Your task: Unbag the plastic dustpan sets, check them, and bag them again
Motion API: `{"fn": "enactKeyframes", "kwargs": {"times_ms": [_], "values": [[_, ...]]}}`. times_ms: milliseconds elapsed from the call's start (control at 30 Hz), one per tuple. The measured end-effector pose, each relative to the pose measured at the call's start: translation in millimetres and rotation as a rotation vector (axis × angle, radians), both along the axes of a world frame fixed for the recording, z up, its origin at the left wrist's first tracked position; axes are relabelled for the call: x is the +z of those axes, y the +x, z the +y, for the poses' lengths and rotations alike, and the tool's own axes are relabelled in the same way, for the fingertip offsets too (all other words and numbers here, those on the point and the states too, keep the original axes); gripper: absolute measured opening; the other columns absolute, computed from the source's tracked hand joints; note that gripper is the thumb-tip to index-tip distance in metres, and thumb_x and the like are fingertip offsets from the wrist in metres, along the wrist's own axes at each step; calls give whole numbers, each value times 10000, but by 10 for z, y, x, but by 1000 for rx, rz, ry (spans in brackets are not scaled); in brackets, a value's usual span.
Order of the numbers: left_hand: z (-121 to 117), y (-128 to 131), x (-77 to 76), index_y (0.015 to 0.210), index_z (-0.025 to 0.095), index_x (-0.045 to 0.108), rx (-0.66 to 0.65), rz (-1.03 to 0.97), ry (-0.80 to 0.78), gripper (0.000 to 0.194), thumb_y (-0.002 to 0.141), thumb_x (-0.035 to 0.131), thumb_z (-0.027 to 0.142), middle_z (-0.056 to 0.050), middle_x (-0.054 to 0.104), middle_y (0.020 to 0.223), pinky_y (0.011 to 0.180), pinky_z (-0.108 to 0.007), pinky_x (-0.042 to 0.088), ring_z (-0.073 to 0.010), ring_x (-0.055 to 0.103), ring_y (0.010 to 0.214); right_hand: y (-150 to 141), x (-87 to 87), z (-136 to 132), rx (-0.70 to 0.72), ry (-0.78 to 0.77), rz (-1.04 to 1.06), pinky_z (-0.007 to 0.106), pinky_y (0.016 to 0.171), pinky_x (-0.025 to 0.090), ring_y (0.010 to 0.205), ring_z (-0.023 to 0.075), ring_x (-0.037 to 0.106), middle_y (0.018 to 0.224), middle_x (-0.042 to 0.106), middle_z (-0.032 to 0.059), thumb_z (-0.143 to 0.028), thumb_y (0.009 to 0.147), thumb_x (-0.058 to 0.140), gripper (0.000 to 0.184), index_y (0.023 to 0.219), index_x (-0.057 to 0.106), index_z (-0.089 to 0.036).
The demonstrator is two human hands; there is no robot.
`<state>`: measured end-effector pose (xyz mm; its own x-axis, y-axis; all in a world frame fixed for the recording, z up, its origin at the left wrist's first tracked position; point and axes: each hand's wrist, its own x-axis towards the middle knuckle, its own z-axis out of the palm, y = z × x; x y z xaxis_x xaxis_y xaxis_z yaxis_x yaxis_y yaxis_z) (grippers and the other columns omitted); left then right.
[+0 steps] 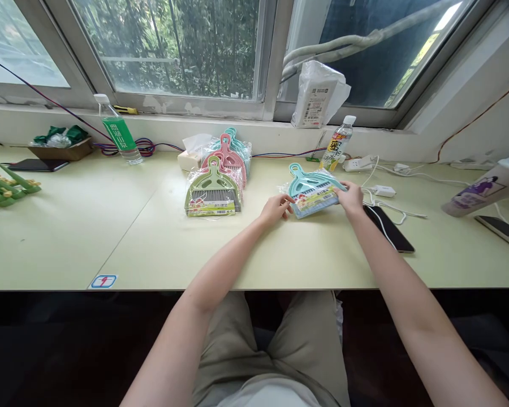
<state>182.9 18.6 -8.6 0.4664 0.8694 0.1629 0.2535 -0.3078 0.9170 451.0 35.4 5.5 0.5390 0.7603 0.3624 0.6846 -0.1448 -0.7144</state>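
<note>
A light-blue dustpan and brush set (314, 189) in clear wrapping, with a yellow-green label, is at the middle right of the table. My right hand (350, 199) pinches its right edge. At its left edge is my left hand (277, 208), fingers loosely bent and apart, a fingertip touching the wrapping. To the left, more wrapped sets lie overlapping in a row: a green dustpan set (213, 189) in front, a pink dustpan set (225, 150) behind it and a blue dustpan set (238, 148) at the back. The undersides of the sets are hidden.
Behind the blue set stands a drink bottle (338, 144). A black phone (389, 229) and white cables lie by my right forearm; a tall cup (486, 186) leans farther right. A green-labelled bottle (119, 133), cardboard box (63, 150) and green stems (6, 186) are leftward.
</note>
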Motion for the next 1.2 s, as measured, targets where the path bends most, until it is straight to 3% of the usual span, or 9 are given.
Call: {"fn": "enactKeyframes", "kwargs": {"times_ms": [100, 167, 267, 433, 533, 667, 867, 1067, 1200], "values": [[-27, -53, 70, 1011, 208, 634, 322, 95, 176, 246, 915, 412, 166, -31, 693, 855, 786, -292, 491, -155, 657, 740, -396, -131, 235, -59, -54, 175, 360, 911, 509, 965, 224, 651, 1109, 677, 120, -210, 815, 641, 352, 1160, 671, -145], [-19, -116, 111, 1135, 213, 591, 563, 92, 268, 280, 934, 398, 184, -78, 672, 1077, 883, -319, 472, -199, 637, 990, -631, -174, 383, -94, -85, 250, 356, 951, 487, 1032, 238, 640, 1162, 661, 140, -210, 833, 622, 361, 1184, 657, -135], [23, -223, 152, 1263, 201, 509, 728, 108, 400, 356, 926, 405, 156, -115, 528, 1342, 1023, -347, 407, -219, 494, 1251, -877, -195, 557, -110, -106, 229, 376, 991, 453, 1110, 267, 616, 1178, 654, 161, -201, 866, 570, 348, 1200, 636, -131], [90, -217, 83, 1107, 211, 627, 467, 384, 548, 315, 914, 393, 124, -95, 561, 1306, 1131, -403, 304, -240, 470, 1269, -1031, -218, 648, -54, -176, 93, 437, 955, 444, 1100, 313, 610, 1174, 650, 185, -255, 906, 539, 343, 1224, 600, -141], [95, -115, -30, 1217, 194, 591, 264, 537, 575, 366, 899, 421, 138, -114, 542, 1373, 1210, -462, 153, -253, 436, 1329, -1059, -249, 613, -2, -158, 22, 447, 943, 437, 1128, 325, 574, 1179, 645, 188, -273, 920, 517, 345, 1228, 591, -138], [110, -99, -95, 1368, 186, 471, 207, 626, 478, 464, 906, 465, 229, -139, 395, 1529, 1211, -559, 3, -283, 310, 1441, -1087, -260, 547, 39, -135, -74, 445, 954, 404, 1205, 345, 474, 1235, 594, 211, -283, 934, 482, 354, 1215, 587, -96], [199, -212, -18, 1391, 194, 445, 213, 684, 422, 487, 921, 474, 319, -134, 392, 1536, 1186, -541, 169, -291, 328, 1430, -1173, -163, 337, -1, 0, -251, 533, 1002, 307, 1225, 343, 407, 1319, 497, 211, -261, 984, 350, 386, 1305, 517, -125], [370, -189, -9, 1432, 139, 438, 232, 764, 531, 518, 949, 412, 323, -141, 441, 1486, 1141, -425, 294, -283, 392, 1364, -1367, -149, 136, 541, -77, -621, 405, 982, 356, 1180, 289, 457, 1236, 570, 173, -111, 932, 359, 356, 1178, 616, -101], [487, -250, -23, 1394, 197, 518, 215, 792, 581, 471, 968, 394, 354, -133, 454, 1426, 1143, -373, 294, -253, 434, 1320, -1391, -190, 141, 392, -193, -594, 414, 945, 387, 1189, 309, 472, 1343, 512, 187, -112, 936, 353, 414, 1299, 550, -95]]}}
